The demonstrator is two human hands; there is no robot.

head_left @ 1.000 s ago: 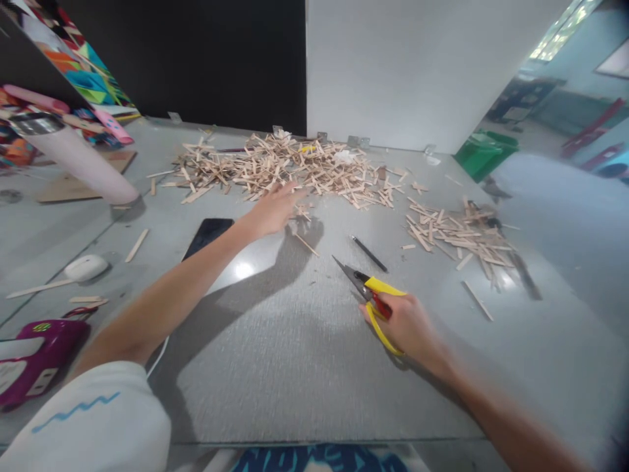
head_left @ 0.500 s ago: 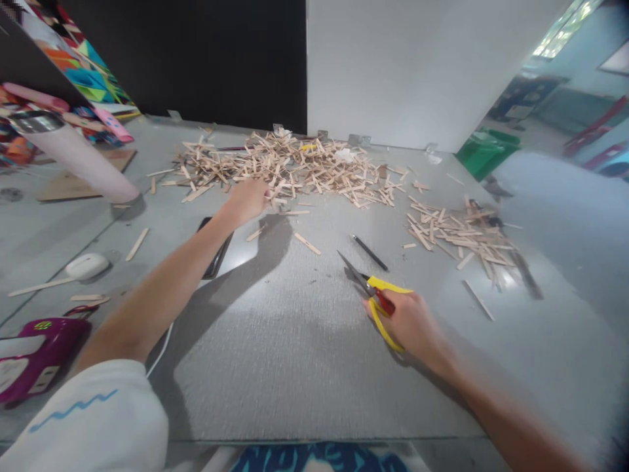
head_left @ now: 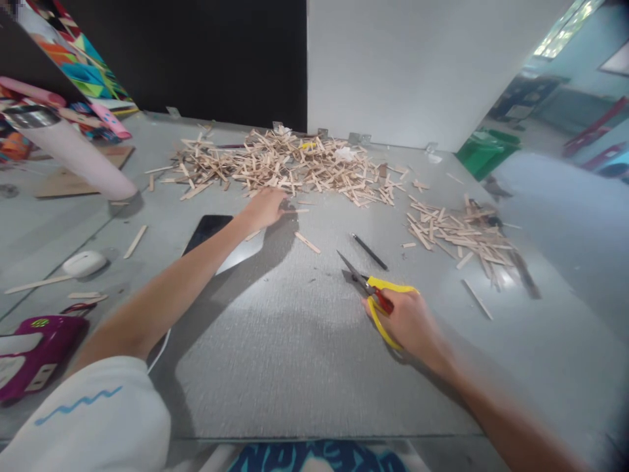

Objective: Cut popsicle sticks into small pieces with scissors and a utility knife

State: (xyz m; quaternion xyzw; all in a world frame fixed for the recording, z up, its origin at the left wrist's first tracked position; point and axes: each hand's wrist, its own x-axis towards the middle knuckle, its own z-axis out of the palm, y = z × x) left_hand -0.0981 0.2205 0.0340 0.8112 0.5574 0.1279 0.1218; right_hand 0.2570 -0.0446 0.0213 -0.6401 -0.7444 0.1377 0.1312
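Note:
My left hand (head_left: 266, 207) is low over the table at the near edge of a large heap of wooden craft sticks (head_left: 275, 164). Its fingers are curled at the left end of a single craft stick (head_left: 297, 211), which lies flat on the table. My right hand (head_left: 410, 321) grips yellow-handled scissors (head_left: 388, 286), with their blades a little apart and nothing between them. A black pen (head_left: 369, 252) lies just beyond the scissors, and a loose craft stick (head_left: 307, 242) is to their left.
A smaller pile of sticks (head_left: 457, 229) lies at right. Under my left forearm is a phone (head_left: 209, 229) with a white cable. Further left are a pink bottle (head_left: 78, 154), a white rounded case (head_left: 84, 263) and a purple device (head_left: 44, 351). Upright panels (head_left: 417, 65) stand behind.
My left hand has moved right and slightly nearer, from the heap's edge to the single stick. My right hand and the scissors stay nearly in place.

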